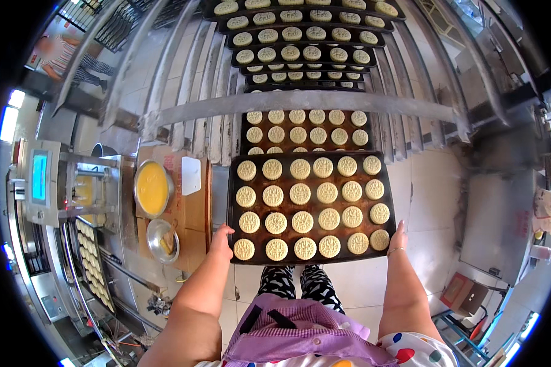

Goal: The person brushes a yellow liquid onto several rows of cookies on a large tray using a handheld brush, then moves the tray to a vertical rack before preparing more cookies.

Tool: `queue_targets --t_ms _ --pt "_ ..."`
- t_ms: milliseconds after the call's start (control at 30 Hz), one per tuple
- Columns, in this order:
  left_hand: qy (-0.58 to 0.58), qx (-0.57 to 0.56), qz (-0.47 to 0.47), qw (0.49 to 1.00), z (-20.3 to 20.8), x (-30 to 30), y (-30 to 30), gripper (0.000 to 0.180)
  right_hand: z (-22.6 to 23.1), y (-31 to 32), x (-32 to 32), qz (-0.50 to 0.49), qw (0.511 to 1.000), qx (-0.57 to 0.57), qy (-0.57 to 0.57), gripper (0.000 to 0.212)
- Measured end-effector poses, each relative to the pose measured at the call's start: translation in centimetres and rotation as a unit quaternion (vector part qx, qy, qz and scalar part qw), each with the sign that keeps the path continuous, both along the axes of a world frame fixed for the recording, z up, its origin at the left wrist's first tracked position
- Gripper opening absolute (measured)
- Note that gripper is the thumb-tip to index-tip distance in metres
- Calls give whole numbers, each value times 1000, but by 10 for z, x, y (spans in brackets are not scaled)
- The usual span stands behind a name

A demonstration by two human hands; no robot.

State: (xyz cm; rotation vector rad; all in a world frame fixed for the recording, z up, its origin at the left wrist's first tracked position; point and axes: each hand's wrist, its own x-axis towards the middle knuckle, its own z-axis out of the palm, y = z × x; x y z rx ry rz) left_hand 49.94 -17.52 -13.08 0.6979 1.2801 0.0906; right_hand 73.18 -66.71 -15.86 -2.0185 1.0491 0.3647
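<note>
Forearms reach forward from the near edge, slightly bent at the elbows and set well apart, bearing between them one dark baking tray [314, 208] that lies roughly flat in front of the body. The left hand [223, 240] grips its left side toward the near corner, thumb at the rim; the right hand [398, 237] holds the opposite side at a similar place, thumb pointing far along the edge, a thin bracelet [397, 249] at the wrist. Both hands are holding the tray, though most of their fingers are hidden by it, so I cannot tell how they spread underneath. Four rows of six pale round pastries [302, 222] cover the tray, each with a raised stamped design. On the far side stands a metal rack [312, 101] filled with similar trays. Writing shows in a few places: reddish print on the cardboard [190, 235] to the left, faint red marks on the metal cabinet [496, 226] to the right, and a lit blue screen [40, 176] on the far left, its characters too small to make out. On the cardboard sit a bowl of yellow liquid [152, 188], a smaller metal bowl [163, 240] and a plain white rectangular sheet [191, 175].
</note>
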Motion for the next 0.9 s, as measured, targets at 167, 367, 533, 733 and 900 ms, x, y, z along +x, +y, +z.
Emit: queue_targets --t_ms 167,367,533,733,900 --pt "65 167 -76 981 -37 90 52 71 -37 38 78 -160 939 299 -53 72" --pt "65 19 33 997 -32 162 47 27 -50 90 109 -287 820 491 -59 56" --pt "-80 15 43 996 -20 161 41 30 -14 120 88 -140 748 646 -62 40" --pt "73 274 -637 717 32 28 -32 50 -13 120 -50 137 850 485 154 20" --pt "128 327 -691 632 105 -163 -59 44 108 146 -72 401 797 381 242 36"
